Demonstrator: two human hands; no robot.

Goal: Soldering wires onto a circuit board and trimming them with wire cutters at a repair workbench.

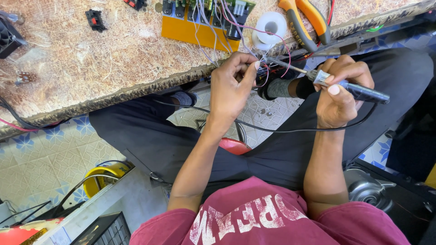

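We pinch the thin wires (262,61) in our left hand (230,86), thumb and forefinger closed tight on their ends just off the edge of the bench (113,63), so the ends stay put and clear of the wood while the tip comes to them. The wires run back up to the yellow board (200,27) lying on the bench, near the solder spool (270,25) and the orange pliers (304,20).

Our right hand (338,93) wraps the soldering iron (345,86) like a pen, fingers closed round its dark handle, thumb on top for control. Its metal tip points left and meets the wire ends at our left fingertips. The iron's black cord (272,129) loops below both wrists, across our lap.
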